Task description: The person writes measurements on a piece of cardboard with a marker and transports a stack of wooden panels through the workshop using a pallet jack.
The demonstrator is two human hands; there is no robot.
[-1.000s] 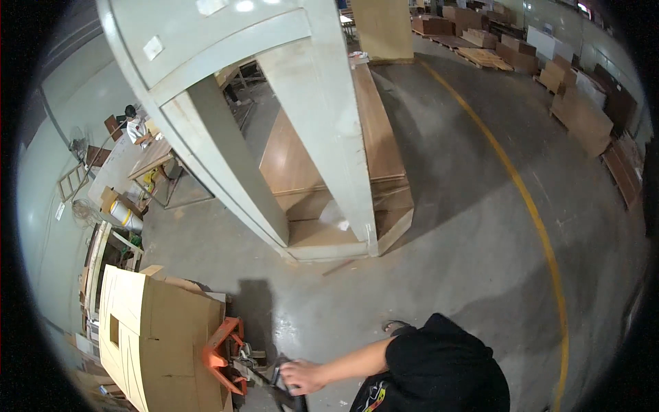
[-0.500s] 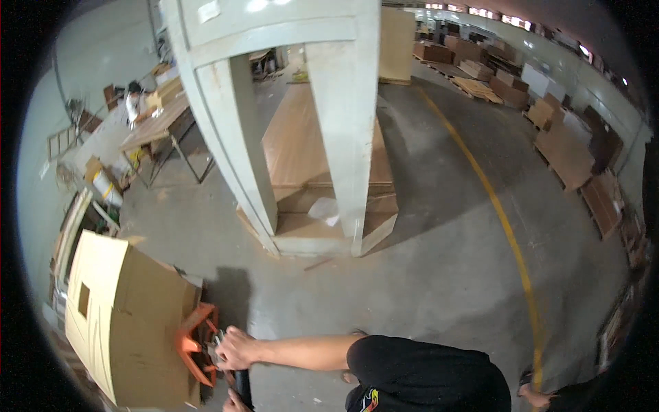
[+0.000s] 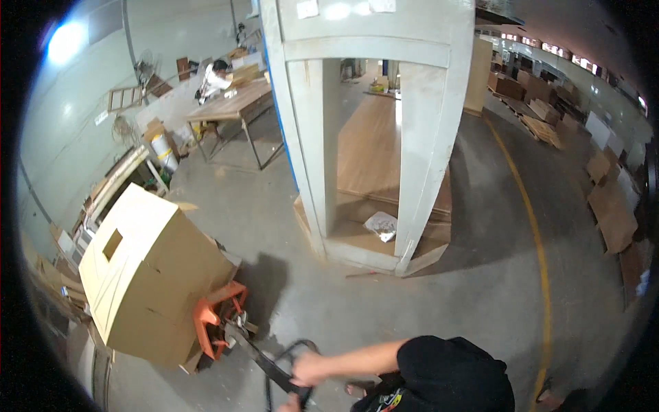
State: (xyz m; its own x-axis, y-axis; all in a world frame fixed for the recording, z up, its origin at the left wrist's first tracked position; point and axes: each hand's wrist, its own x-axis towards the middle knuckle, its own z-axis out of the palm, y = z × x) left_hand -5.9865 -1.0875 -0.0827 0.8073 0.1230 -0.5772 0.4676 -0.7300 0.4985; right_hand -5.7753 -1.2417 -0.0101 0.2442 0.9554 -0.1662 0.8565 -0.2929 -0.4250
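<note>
Farther from the orange end of the pallet truck [image 3: 204, 321] than half a second ago, the right hand [image 3: 310, 369] of a person in a black shirt [image 3: 456, 374] has drawn the black handle [image 3: 272, 373] outward over the grey floor [image 3: 439, 302], as the view has swung toward the left. From where I stand, a tall pale frame [image 3: 425, 151] towers over the scene, well apart from the truck. To its left, a bulky yellow-tan box [image 3: 161, 295] stands leaning at the truck's orange end, its nearest lower corner just beside that end's edge; what bears it underneath is mostly hidden. The box looks cumbersome and probably heavy, its flat walls stiff enough but likely to dent along the edges, so the handle seems the safer place to take hold. The handle itself appears rigid, its outer loop suited to a full, wrapped grip, and a slow, even pull should trouble a tall load less than a jerk. The right hand is curled around that loop; the left hand [image 3: 291, 404], blurred and only partly in view, lies near it, its grip impossible to tell.
</note>
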